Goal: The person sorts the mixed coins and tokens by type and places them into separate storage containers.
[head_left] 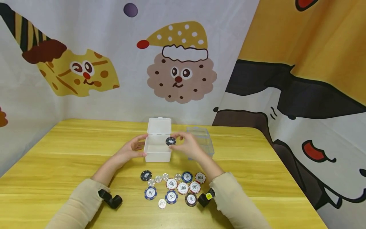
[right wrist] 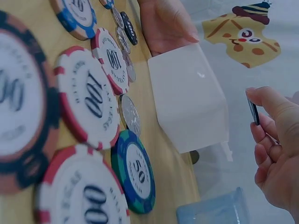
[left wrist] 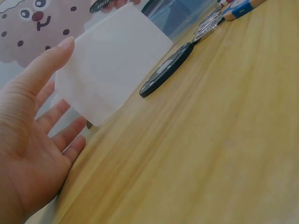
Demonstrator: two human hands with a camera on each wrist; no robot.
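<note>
A white plastic box (head_left: pixel 158 157) stands on the table with its lid (head_left: pixel 159 126) raised at the back. My left hand (head_left: pixel 132 148) rests at its left side, thumb along the near edge. In the left wrist view its fingers (left wrist: pixel 65 135) stretch out beside the box wall. Over the box's right side, my right hand (head_left: pixel 187 145) pinches a black poker chip (head_left: pixel 171 141) marked 100. The right wrist view has this chip (right wrist: pixel 252 108) edge-on between thumb and fingers, above the box. Another black poker chip (head_left: pixel 146 175) lies on the table in front of the box.
Nearer than the box lie several red-and-white poker chips (head_left: pixel 183 188), blue-rimmed chips (head_left: pixel 171 197), a dark-rimmed chip (head_left: pixel 191 199) and several silver coins (head_left: pixel 162 203). A clear plastic box (head_left: pixel 211 146) with compartments stands right of the white one. A printed cloth (head_left: pixel 125 109) hangs behind the table.
</note>
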